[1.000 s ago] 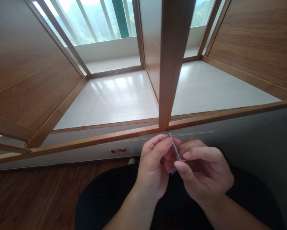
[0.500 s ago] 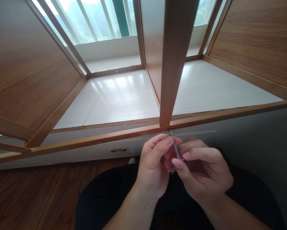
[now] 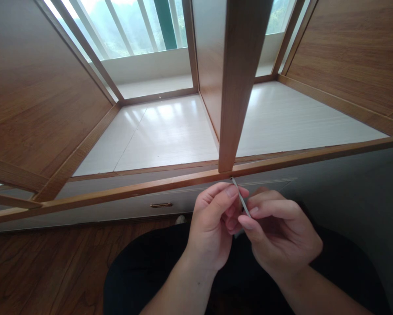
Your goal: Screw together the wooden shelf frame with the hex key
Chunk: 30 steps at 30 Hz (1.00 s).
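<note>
I see my left hand (image 3: 212, 227) and right hand (image 3: 278, 236) both pinching the thin metal key (image 3: 240, 199), angled so its tip sits under the wooden rail (image 3: 183, 180), apparently to turn a fastener there

No readable text, no labels, no brand marks, no numbers, no signs on any wood panel, frame, or tool

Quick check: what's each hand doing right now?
Left hand: fingers closed on the thin metal tool.
Right hand: pinching the same tool, its tip at the wooden rail.
</note>
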{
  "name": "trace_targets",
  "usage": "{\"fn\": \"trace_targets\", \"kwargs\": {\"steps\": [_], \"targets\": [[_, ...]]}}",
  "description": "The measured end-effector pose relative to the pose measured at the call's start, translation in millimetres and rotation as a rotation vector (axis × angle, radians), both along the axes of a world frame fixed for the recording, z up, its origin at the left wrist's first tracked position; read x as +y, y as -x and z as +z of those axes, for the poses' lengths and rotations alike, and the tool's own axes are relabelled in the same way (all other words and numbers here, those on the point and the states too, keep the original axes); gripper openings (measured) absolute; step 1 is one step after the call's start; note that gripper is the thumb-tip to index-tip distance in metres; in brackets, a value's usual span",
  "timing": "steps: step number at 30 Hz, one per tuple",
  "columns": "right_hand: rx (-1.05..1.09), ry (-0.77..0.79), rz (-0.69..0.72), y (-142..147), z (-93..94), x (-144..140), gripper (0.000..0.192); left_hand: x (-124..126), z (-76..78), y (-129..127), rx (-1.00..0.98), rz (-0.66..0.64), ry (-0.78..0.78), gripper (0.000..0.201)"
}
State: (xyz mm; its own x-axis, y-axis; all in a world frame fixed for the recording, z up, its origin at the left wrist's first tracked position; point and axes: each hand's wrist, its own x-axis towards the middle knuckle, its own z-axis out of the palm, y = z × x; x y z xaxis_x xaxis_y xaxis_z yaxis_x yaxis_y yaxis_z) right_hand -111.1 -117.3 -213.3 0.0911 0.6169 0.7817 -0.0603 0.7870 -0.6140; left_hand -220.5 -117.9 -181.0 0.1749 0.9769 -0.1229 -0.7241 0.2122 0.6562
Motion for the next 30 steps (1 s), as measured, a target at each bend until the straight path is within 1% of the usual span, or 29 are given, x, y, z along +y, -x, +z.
{"fn": "trace_targets", "kwargs": {"steps": [3, 9, 16, 24, 30], "targets": [[-0.009, 0.004, -0.002, 0.2, 0.3, 0.4, 0.031, 0.2, -1.0, -0.2, -0.003, 0.002, 0.0, 0.023], [-0.037, 0.034, -0.003, -1.0, 0.7, 0.1, 0.024, 0.4, -0.7, -1.4, 0.001, 0.016, 0.005, 0.019], [-0.07, 0.03, -0.009, -1.5, 2.4, 0.2, 0.021, 0.4, -0.9, -2.4, -0.005, 0.026, 0.02, 0.017], [-0.086, 0.03, -0.006, -2.6, 3.1, 0.7, 0.024, -1.7, -0.7, -1.8, -0.02, 0.051, 0.009, 0.019], [-0.161, -0.006, -0.072, -1.4, 0.0, 2.2, 0.031, -0.3, -3.4, -0.8, 0.0, 0.071, 0.025, 0.021]]}}
